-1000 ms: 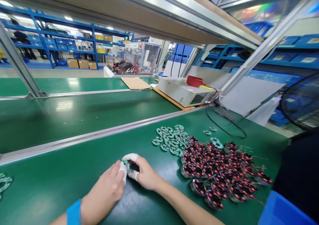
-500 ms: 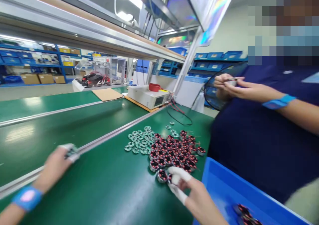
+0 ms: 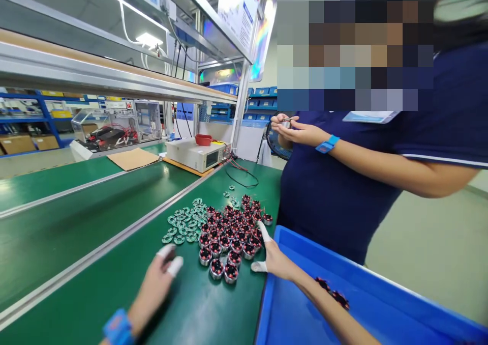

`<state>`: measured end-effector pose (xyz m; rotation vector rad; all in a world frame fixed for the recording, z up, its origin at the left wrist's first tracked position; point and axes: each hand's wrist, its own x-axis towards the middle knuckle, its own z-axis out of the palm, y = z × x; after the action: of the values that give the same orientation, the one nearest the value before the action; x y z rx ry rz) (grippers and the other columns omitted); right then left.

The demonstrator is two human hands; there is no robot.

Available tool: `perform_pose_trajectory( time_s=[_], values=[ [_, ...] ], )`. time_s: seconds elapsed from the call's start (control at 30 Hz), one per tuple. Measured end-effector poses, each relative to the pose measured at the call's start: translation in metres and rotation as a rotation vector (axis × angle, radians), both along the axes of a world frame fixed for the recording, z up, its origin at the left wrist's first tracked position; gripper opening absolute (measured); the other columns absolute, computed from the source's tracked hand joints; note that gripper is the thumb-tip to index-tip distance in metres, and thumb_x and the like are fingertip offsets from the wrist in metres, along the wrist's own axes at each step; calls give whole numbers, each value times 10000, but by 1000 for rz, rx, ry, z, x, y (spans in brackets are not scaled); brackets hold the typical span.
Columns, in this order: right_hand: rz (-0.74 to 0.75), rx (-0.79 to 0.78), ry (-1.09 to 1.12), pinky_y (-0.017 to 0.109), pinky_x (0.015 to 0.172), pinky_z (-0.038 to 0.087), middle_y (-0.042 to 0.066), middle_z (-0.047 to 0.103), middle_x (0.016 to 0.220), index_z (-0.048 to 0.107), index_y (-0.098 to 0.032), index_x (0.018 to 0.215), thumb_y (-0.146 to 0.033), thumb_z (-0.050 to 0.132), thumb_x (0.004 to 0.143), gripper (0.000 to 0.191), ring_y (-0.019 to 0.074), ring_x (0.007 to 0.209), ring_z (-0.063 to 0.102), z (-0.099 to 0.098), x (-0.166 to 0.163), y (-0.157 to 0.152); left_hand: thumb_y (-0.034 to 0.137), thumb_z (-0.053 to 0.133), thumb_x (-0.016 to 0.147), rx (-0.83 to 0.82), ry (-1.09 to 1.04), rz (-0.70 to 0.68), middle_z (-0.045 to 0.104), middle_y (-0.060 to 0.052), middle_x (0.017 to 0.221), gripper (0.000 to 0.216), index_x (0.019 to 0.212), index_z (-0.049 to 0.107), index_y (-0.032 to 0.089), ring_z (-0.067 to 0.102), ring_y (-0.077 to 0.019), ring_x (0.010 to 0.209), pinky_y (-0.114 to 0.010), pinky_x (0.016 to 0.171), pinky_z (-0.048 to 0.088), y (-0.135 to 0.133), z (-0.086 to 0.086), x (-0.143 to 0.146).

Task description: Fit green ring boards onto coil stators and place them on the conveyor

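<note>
My right hand [image 3: 277,259], in white finger cots, reaches to the right side of a cluster of small round motor parts [image 3: 229,233] with black and red windings and silver rims. Its thumb and fingers are spread, and a fingertip is close to or touching the outer parts. Over the green tabletop, left of the cluster, my left hand [image 3: 160,276] also wears white finger cots. A gap shows between its thumb and forefinger, with nothing visible in it. Beyond that hand lie many pale green ring-shaped circuit boards [image 3: 182,228].
A blue bin [image 3: 290,314] at the lower right holds a few motor parts. Behind it stands a co-worker, whose hands [image 3: 287,127] hold a small round part. A bench instrument [image 3: 198,154] with a red tray on top stands farther back. A metal rail [image 3: 125,230] crosses the bench.
My left hand has moved right, towards the rings and motor parts. My right hand has opened and moved to the cluster's right side. The view has turned right, showing more of the bin and co-worker.
</note>
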<state>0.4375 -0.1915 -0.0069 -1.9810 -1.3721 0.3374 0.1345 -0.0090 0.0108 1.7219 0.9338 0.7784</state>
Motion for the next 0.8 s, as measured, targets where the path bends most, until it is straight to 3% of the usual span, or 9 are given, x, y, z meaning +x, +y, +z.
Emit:
perform_pose_trajectory(
  time_s=[0.07,0.17,0.27,0.43,0.6,0.73,0.8],
  values=[
    [70,-17,30,481,1105,95,260,103,1478,-129,-42,1418,-504,738,526,1326,350,1368,115,-1,-6,-1,475,513,775,-73,-62,-96,587,-116,1203,482,1132,545,153,496,-268,1170,-388,1023,363,-24,-18,52],
    [163,-30,48,477,1108,98,238,67,1488,-157,-85,1421,-465,783,501,1370,335,1372,115,-4,-23,-1,426,369,864,-95,-114,-108,475,-146,1327,507,1242,446,96,384,-234,1269,-366,1089,250,-38,-27,94],
    [182,-2,45,488,1109,84,233,69,1488,-130,-97,1431,-422,797,500,1353,328,1377,95,-5,-48,4,410,349,878,-98,-125,-150,453,-152,1349,513,1257,440,76,380,-230,1272,-364,1091,244,-31,-24,110],
    [183,3,95,512,1106,100,227,118,1483,-38,-117,1449,-386,817,464,1332,351,1364,145,2,-90,12,436,433,839,-102,-151,-319,598,-83,1213,430,1098,604,139,508,-233,1154,-360,1044,331,-13,-17,114],
    [183,-21,187,491,1105,168,190,66,1506,21,-137,1456,-386,814,485,1278,370,1358,163,-10,-137,12,463,502,786,-115,-134,-365,673,-69,1075,407,986,665,148,573,-255,1048,-390,1005,371,-9,-14,64],
    [236,-45,262,425,1097,266,68,261,1486,228,-270,1433,-378,664,732,833,304,1342,263,-33,-186,16,450,527,772,-162,-87,-263,664,-72,1099,398,1009,670,164,554,-274,1087,-422,1038,331,-18,-24,-12],
    [275,-74,302,429,1096,281,47,346,1449,369,-305,1378,-363,603,792,634,317,1326,293,-40,-207,16,447,525,769,-215,-69,-178,639,-70,1154,412,1051,660,179,520,-280,1141,-436,1064,294,-25,-30,-55]
  ],
)
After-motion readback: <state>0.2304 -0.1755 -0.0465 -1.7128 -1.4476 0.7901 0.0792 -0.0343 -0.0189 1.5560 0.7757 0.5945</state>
